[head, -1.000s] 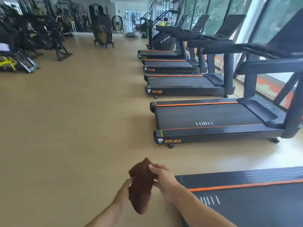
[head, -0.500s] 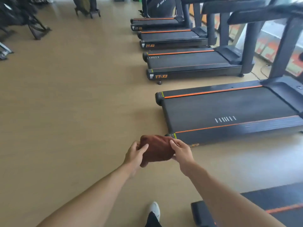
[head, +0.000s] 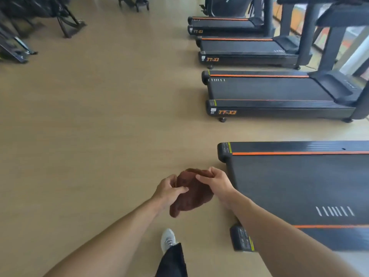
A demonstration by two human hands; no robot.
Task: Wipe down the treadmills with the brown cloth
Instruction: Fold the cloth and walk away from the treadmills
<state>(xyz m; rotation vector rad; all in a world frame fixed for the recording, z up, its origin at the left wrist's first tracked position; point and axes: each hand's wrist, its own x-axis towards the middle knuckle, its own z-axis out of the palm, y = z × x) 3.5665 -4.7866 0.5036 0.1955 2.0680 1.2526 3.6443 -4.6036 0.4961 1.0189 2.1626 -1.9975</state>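
I hold the brown cloth (head: 192, 193) bunched between both hands above the wooden floor. My left hand (head: 169, 189) pinches its left side and my right hand (head: 216, 181) grips its top right edge. Just right of my hands lies the rear end of the nearest treadmill (head: 299, 188), black with orange stripes. A second treadmill (head: 269, 92) marked TT-X2 stands beyond it, and a third treadmill (head: 245, 49) further back. The cloth touches no treadmill.
My white shoe (head: 167, 239) and dark trouser leg show at the bottom centre. Black gym machines (head: 30, 23) line the far left. Treadmill uprights (head: 337, 43) and windows run along the right. Bare wooden floor (head: 99, 116) stretches between the two rows.
I have walked forward along the treadmill row, so the nearest deck now sits beside my hands. The cloth has loosened and hangs lower between my hands.
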